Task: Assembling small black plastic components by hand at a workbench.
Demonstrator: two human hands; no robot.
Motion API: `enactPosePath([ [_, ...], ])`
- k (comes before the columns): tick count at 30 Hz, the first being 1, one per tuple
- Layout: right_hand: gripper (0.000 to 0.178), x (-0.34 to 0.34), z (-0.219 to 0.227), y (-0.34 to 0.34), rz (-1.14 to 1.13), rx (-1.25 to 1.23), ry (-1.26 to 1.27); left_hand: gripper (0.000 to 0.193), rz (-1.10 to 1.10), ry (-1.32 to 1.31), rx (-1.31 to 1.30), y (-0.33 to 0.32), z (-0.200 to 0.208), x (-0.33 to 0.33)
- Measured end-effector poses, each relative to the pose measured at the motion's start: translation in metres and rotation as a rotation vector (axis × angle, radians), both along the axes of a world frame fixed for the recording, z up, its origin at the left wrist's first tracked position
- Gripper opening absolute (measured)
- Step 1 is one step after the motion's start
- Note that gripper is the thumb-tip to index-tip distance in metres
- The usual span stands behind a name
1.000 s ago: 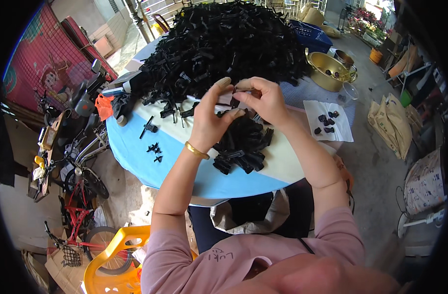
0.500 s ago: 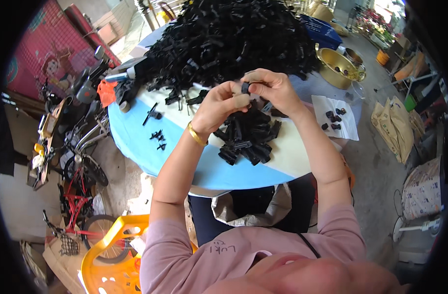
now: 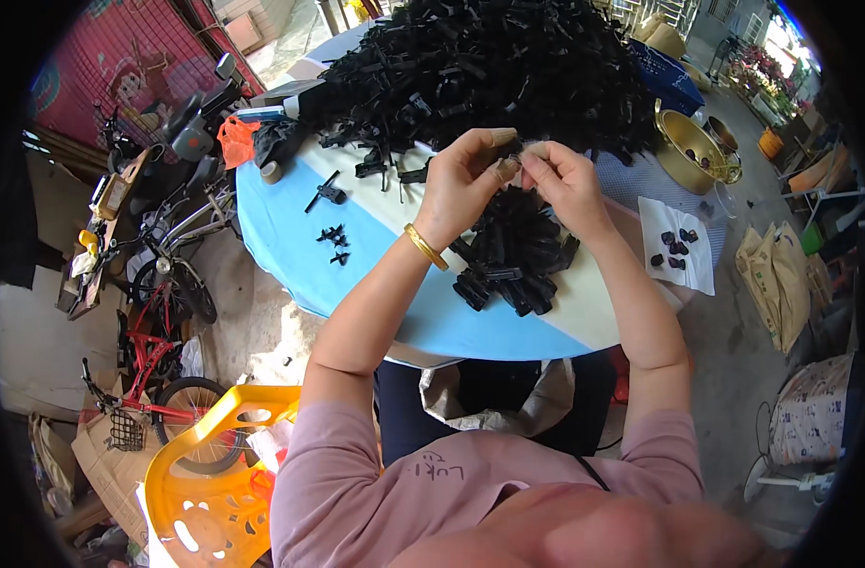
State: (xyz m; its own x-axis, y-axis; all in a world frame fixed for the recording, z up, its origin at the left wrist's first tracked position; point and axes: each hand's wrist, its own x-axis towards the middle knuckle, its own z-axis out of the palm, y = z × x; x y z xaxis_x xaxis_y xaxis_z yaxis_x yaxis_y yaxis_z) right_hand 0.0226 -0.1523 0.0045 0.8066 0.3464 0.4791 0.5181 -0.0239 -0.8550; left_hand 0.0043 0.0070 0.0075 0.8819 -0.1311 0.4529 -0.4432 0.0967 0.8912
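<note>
While both hands are meeting above the blue worktop (image 3: 290,256), the left hand (image 3: 465,180) and right hand (image 3: 565,180) fingers are pinching a small black plastic part (image 3: 516,151), with the small black pile (image 3: 513,256) at 6 o'clock.

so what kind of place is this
Likely an informal outdoor work spot by a home or small shop: a round table heaped with black plastic parts, bicycles parked beside it, and bare concrete ground.

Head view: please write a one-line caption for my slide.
Both hands, left hand and right hand, pinch a small black plastic part above a round blue table.
</note>
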Motion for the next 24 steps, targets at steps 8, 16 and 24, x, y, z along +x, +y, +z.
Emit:
enactPosePath([
  [8, 0.012, -0.004, -0.001, 0.000, -0.057, -0.054, -0.053, 0.026, 0.030, -0.010, 0.025, -0.002, -0.007, 0.001],
  [16, 0.012, 0.004, -0.001, 0.000, -0.037, -0.026, 0.265, 0.023, 0.309, -0.335, 0.378, -0.003, -0.004, 0.001],
  [24, 0.017, 0.034, -0.002, -0.023, -0.101, 0.217, 0.270, 0.043, -0.328, -0.144, 0.348, 0.020, 0.007, 0.005],
])
